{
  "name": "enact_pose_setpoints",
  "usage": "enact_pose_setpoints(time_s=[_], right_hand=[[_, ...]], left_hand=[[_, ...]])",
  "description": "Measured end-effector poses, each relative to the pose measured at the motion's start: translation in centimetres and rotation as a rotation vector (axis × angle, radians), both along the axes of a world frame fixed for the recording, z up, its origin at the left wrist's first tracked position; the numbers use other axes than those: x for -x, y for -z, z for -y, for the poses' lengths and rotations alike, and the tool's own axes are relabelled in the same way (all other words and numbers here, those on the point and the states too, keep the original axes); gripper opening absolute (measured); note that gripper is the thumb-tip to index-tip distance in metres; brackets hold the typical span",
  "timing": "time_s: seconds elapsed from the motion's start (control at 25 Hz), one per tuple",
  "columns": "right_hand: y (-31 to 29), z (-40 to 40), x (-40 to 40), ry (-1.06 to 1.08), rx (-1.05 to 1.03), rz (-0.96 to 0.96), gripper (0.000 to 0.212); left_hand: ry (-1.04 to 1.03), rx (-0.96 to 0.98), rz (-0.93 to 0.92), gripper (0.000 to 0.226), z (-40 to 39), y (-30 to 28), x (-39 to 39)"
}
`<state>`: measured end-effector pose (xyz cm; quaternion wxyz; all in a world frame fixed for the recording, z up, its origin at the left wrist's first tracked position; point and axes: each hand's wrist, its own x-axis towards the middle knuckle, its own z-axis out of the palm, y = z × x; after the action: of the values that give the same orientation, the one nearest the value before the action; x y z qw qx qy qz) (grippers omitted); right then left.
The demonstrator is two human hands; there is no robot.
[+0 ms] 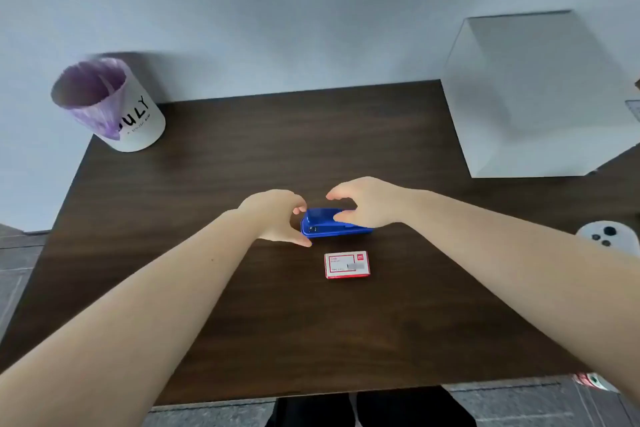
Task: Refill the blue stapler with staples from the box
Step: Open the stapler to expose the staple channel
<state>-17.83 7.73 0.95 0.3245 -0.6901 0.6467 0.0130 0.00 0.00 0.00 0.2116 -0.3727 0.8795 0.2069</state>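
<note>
The blue stapler (325, 225) lies closed on the dark wooden table (242, 156), near its middle. My left hand (275, 217) curls around the stapler's left end, fingertips touching it. My right hand (363, 203) arches over the stapler's right part, thumb on its top and fingers spread above it. Neither hand has lifted it. Just in front of the stapler lies the small red and white staple box (347, 264), closed and flat, apart from both hands.
A white bin (114, 104) with a purple liner stands at the table's far left corner. A white box (533, 97) stands at the far right. A white controller (607, 236) lies at the right edge.
</note>
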Motion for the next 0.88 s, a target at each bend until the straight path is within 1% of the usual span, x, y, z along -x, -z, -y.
enact_pose_setpoints(time_s=[0.12,0.2,0.36,0.48,0.56,0.64,0.68,0.72,0.8,0.88], right_hand=[[1.9,0.6,-0.6,-0.071,0.051,0.028,0.053],[3.3,1.0,-1.1,-0.124,0.111,0.052,0.052],[6.0,2.0,-1.3,-0.158,0.226,0.054,0.039],[7.4,2.0,-1.6,-0.161,0.314,0.039,0.030],[8.3,1.4,-1.7,-0.137,0.407,0.051,0.026],[8.7,1.0,-1.9,-0.099,0.484,0.060,0.026],[9.0,0.6,-2.1,-0.082,0.529,0.052,0.028],[9.2,0.3,-2.2,-0.061,0.567,0.048,0.029],[9.4,-0.2,-2.4,0.000,0.661,0.069,0.030],[8.9,-1.0,-2.5,0.080,0.717,0.156,0.028]], left_hand=[[-0.041,0.008,-0.046,0.063,0.3,2.7,-0.4],[-0.083,0.020,-0.122,0.055,0.8,4.8,-0.7],[-0.104,0.063,-0.232,0.038,1.5,6.5,-0.2],[-0.071,0.060,-0.294,0.037,1.5,6.7,-0.2],[-0.098,0.062,-0.396,0.040,0.9,7.7,-0.9],[-0.174,0.038,-0.557,0.027,-0.2,8.6,-1.6],[-0.207,0.052,-0.628,0.024,-1.0,9.2,-1.9],[-0.236,0.078,-0.672,0.026,-1.7,9.7,-2.0],[-0.250,0.154,-0.665,0.032,-2.3,10.0,-2.0],[-0.229,0.208,-0.611,0.035,-2.7,9.5,-1.7]])
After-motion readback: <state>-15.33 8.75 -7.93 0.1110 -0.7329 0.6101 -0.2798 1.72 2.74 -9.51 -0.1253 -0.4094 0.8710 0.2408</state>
